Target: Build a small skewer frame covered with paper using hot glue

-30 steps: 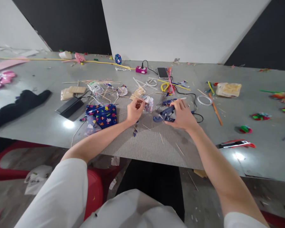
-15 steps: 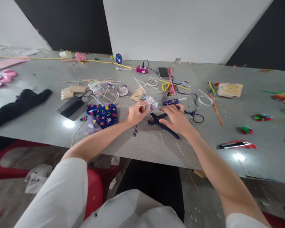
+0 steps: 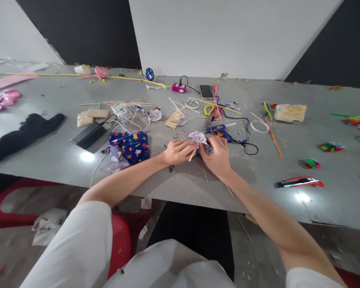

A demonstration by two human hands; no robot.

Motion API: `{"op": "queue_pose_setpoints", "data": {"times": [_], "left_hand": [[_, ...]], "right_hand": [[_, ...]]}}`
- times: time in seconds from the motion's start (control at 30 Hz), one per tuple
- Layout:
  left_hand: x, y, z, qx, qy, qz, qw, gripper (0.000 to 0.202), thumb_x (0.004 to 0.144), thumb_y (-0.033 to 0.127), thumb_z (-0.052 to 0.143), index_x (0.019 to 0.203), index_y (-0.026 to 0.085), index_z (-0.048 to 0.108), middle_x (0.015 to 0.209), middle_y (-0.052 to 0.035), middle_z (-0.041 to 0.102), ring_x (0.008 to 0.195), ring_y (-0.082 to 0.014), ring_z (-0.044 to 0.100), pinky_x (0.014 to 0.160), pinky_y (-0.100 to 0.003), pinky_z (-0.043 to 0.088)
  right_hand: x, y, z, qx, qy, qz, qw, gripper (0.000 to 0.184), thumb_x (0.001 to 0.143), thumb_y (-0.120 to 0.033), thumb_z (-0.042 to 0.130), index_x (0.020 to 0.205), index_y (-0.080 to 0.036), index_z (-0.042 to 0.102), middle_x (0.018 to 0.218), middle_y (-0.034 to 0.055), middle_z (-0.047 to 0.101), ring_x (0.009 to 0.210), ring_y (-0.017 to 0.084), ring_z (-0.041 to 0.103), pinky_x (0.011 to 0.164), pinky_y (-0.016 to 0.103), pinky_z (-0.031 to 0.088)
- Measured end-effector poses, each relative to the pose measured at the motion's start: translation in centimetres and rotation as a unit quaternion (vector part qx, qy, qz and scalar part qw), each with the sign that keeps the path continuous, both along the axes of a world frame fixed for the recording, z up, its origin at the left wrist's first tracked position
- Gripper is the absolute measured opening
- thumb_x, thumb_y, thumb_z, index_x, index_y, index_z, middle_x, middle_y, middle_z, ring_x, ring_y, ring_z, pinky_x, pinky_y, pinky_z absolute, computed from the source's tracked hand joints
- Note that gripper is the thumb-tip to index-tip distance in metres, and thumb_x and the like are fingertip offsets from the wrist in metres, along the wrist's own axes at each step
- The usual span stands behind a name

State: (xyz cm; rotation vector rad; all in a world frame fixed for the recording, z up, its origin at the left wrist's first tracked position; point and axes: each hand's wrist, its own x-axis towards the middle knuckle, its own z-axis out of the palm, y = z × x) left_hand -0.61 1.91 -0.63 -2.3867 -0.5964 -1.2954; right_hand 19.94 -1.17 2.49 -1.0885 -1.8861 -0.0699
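Note:
Between my hands is a pale, pleated fabric rosette (image 3: 197, 138) with a wooden stick (image 3: 193, 155) running across it. My left hand (image 3: 180, 152) closes its fingers on the stick and the rosette's left side. On the right edge, my right hand (image 3: 217, 155) pinches the rosette between thumb and fingers. Just beyond the right fingers lies a blue hot glue gun (image 3: 225, 133) on its side. The dark blue cutting tool beneath my hands is mostly hidden.
Folded blue patterned fabric (image 3: 136, 146) lies left of my hands, near a black adapter box (image 3: 90, 134). Wooden sticks (image 3: 174, 119) and another rosette (image 3: 155, 115) lie behind. A phone (image 3: 206, 92) is at the back. A utility knife (image 3: 301, 182) rests near the right front edge.
My right hand has left the glue gun area and moved in to the rosette. The rosette has come nearer to me and turned, now showing its pleats and the stick.

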Motion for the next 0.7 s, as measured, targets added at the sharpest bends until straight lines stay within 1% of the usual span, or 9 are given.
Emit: {"op": "queue_pose_setpoints", "data": {"times": [0.07, 0.17, 0.33, 0.43, 0.53, 0.63, 0.7], "left_hand": [[0.00, -0.07, 0.07, 0.021, 0.005, -0.006, 1.000, 0.011, 0.100, 0.022, 0.064, 0.108, 0.019, 0.070, 0.099, -0.0057, 0.082, 0.083, -0.0146, 0.079, 0.071, -0.024, 0.061], [-0.07, -0.10, 0.08, 0.039, 0.003, -0.010, 0.999, 0.010, 0.100, 0.022, 0.065, 0.109, 0.019, 0.070, 0.099, -0.0058, 0.082, 0.084, -0.0151, 0.080, 0.071, -0.024, 0.061], [-0.25, -0.02, -0.09, 0.015, 0.016, -0.007, 1.000, 0.012, 0.102, 0.024, 0.064, 0.111, 0.019, 0.070, 0.099, -0.0066, 0.082, 0.086, -0.0159, 0.080, 0.070, -0.025, 0.061], [-0.29, -0.01, -0.03, 0.009, 0.009, -0.012, 1.000, 0.013, 0.101, 0.023, 0.064, 0.112, 0.018, 0.069, 0.101, -0.0073, 0.081, 0.086, -0.0159, 0.079, 0.070, -0.025, 0.061], [-0.22, -0.04, 0.21, 0.013, 0.002, -0.008, 1.000, 0.013, 0.101, 0.021, 0.064, 0.112, 0.018, 0.068, 0.100, -0.0066, 0.081, 0.083, -0.0149, 0.079, 0.068, -0.024, 0.060], [-0.08, -0.06, 0.46, 0.026, -0.005, -0.008, 1.000, 0.011, 0.099, 0.019, 0.065, 0.110, 0.017, 0.068, 0.098, -0.0052, 0.081, 0.079, -0.0140, 0.078, 0.067, -0.024, 0.060], [0.02, -0.06, 0.57, 0.033, -0.006, -0.006, 0.999, 0.009, 0.099, 0.019, 0.065, 0.108, 0.017, 0.068, 0.096, -0.0045, 0.081, 0.078, -0.0135, 0.078, 0.067, -0.023, 0.060]], "right_hand": [[0.07, -0.04, 0.19, 0.007, -0.002, 0.008, 1.000, 0.007, 0.098, -0.028, 0.062, 0.092, -0.024, 0.059, 0.084, 0.0044, 0.071, 0.082, 0.025, 0.067, 0.082, 0.042, 0.052], [0.21, -0.15, 0.36, -0.006, 0.012, 0.036, 0.999, 0.002, 0.097, -0.025, 0.060, 0.098, -0.024, 0.060, 0.090, 0.0067, 0.071, 0.087, 0.025, 0.068, 0.080, 0.040, 0.054], [0.40, -0.38, 0.43, -0.019, -0.015, 0.061, 0.998, 0.017, 0.094, -0.027, 0.063, 0.111, -0.023, 0.061, 0.100, 0.0108, 0.072, 0.096, 0.030, 0.069, 0.086, 0.045, 0.057], [0.44, -0.42, 0.41, -0.028, -0.012, 0.065, 0.997, 0.019, 0.095, -0.026, 0.061, 0.114, -0.022, 0.061, 0.103, 0.0120, 0.073, 0.099, 0.031, 0.069, 0.087, 0.046, 0.058], [0.46, -0.30, 0.26, -0.036, 0.002, 0.058, 0.998, 0.015, 0.096, -0.024, 0.059, 0.111, -0.023, 0.061, 0.103, 0.0112, 0.074, 0.098, 0.029, 0.070, 0.087, 0.044, 0.057], [0.52, -0.13, 0.03, -0.047, 0.017, 0.038, 0.998, 0.002, 0.097, -0.026, 0.059, 0.099, -0.024, 0.060, 0.092, 0.0076, 0.072, 0.088, 0.026, 0.070, 0.081, 0.040, 0.056], [0.57, -0.05, -0.06, -0.054, 0.021, 0.025, 0.998, 0.008, 0.098, -0.029, 0.060, 0.092, -0.025, 0.058, 0.085, 0.0051, 0.070, 0.082, 0.024, 0.068, 0.077, 0.038, 0.055]]}}
